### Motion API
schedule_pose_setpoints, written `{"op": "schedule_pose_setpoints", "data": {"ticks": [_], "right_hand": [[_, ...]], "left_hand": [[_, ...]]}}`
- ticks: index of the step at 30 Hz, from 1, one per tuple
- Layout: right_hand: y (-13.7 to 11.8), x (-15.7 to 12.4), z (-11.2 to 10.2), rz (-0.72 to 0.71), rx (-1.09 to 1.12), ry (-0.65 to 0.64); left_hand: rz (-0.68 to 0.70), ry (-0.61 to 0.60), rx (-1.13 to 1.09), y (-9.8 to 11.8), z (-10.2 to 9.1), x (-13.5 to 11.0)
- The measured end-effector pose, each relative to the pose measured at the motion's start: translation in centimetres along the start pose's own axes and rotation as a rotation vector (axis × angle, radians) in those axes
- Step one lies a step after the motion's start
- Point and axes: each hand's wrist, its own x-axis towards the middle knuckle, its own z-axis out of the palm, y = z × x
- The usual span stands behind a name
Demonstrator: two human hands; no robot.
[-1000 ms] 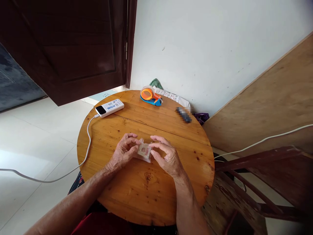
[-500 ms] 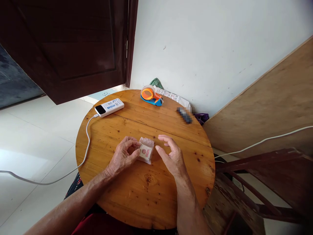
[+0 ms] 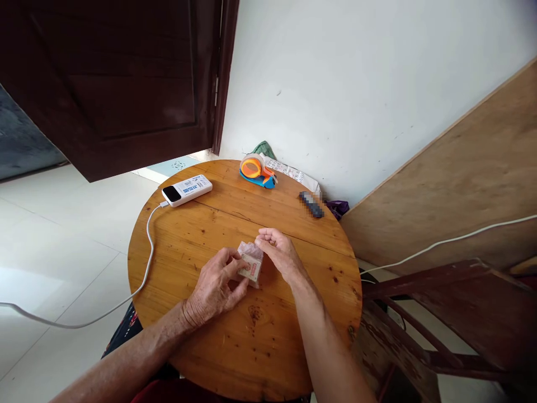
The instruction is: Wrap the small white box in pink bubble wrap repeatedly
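Left grip (image 3: 216,280) in the head view: holds the packet (image 3: 253,271), my fingertips on its top, thumb at its near edge.
Right grip (image 3: 282,254): bent, thumb and fingers drawn together just beside the wrap (image 3: 250,249); whether I pinch it, I cannot tell.
Packet: flat, squarish, pale, red-printed, lying between my hands.
Wrap: thin, crinkled, see-through, bunched beyond my left fingertips.
Tabletop (image 3: 201,224): round, glossy, knotted wood beneath me.
Tape dispenser (image 3: 257,176): orange and blue, well beyond both hands.
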Motion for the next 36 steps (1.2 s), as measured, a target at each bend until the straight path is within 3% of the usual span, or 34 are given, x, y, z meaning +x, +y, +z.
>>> {"op": "schedule_pose_setpoints", "data": {"ticks": [3, 9, 15, 19, 26, 36], "right_hand": [[0.0, 0.7, -0.1, -0.032, 0.054, -0.009], [-1.0, 0.1, -0.6, -0.238, -0.127, 0.008], [-3.3, -2.7, 0.6, -0.492, -0.400, 0.012], [-3.2, -5.1, 1.5, -0.670, -0.637, 0.074], [-1.5, -8.2, 2.2, -0.780, -0.743, 0.194], [0.3, -10.9, 2.6, -0.767, -0.747, 0.143]], "left_hand": [[0.017, -0.016, 0.040, -0.1, 0.1, -0.1], [0.034, -0.017, 0.089, -0.4, 0.4, -0.1], [0.043, -0.016, 0.094, -0.2, 0.2, 0.3], [0.020, -0.032, 0.067, -0.1, 0.1, 0.4], [-0.023, -0.022, 0.014, -0.5, 0.3, 0.2], [-0.034, -0.093, 0.068, -1.0, 0.3, -0.1]]}}
